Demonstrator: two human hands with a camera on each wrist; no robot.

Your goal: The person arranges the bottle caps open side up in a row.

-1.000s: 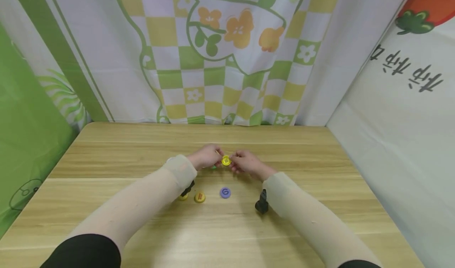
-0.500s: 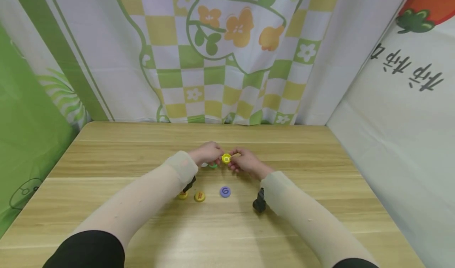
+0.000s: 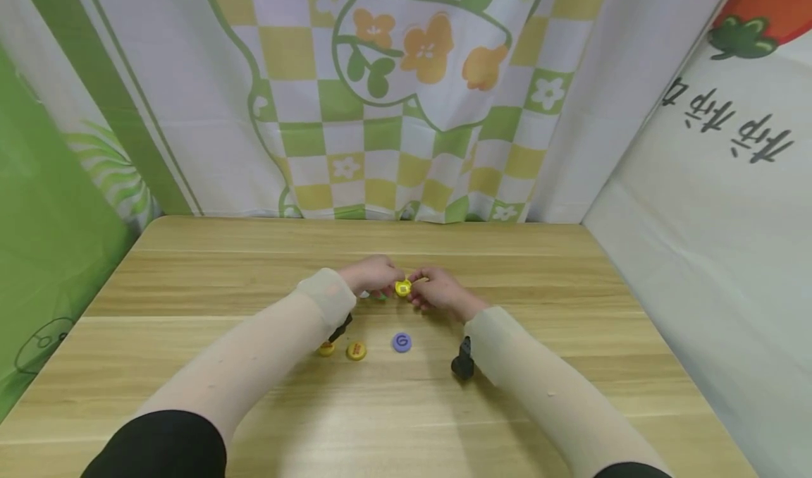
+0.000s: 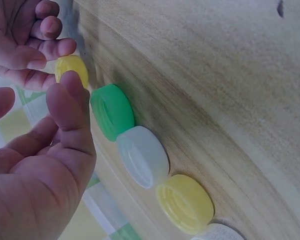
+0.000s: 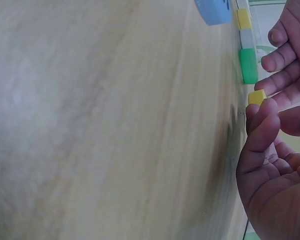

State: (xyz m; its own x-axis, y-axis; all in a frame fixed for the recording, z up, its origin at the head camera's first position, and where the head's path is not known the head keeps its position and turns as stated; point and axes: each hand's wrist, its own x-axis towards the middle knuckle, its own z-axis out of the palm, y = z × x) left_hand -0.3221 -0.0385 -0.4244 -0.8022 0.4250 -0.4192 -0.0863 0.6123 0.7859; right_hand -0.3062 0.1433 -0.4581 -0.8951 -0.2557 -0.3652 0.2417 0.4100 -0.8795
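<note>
In the head view, my left hand (image 3: 373, 273) and my right hand (image 3: 440, 292) meet around a small yellow bottle cap (image 3: 402, 288), each pinching an edge with its fingertips. The left wrist view shows my left thumb covering part of that yellow cap (image 4: 72, 69). Right beside it, a green cap (image 4: 113, 112) stands on its edge. It heads a row with a translucent white cap (image 4: 144, 157), another yellow cap (image 4: 186, 204) and a whitish cap (image 4: 219, 233) cut off by the frame. From the right wrist, the held cap (image 5: 257, 97) shows just above my right fingertips.
Nearer me on the wooden table (image 3: 406, 421) lie a purple cap (image 3: 402, 342) with a swirl and two yellow caps, one (image 3: 357, 351) with red marks, the other (image 3: 326, 349) partly behind my left wrist camera. A patterned curtain (image 3: 406, 146) hangs behind the table.
The yellow cap rose slightly and turned between my fingers, then came down a little. My left fingers shifted over its top edge. The purple cap and the two near yellow caps stay put.
</note>
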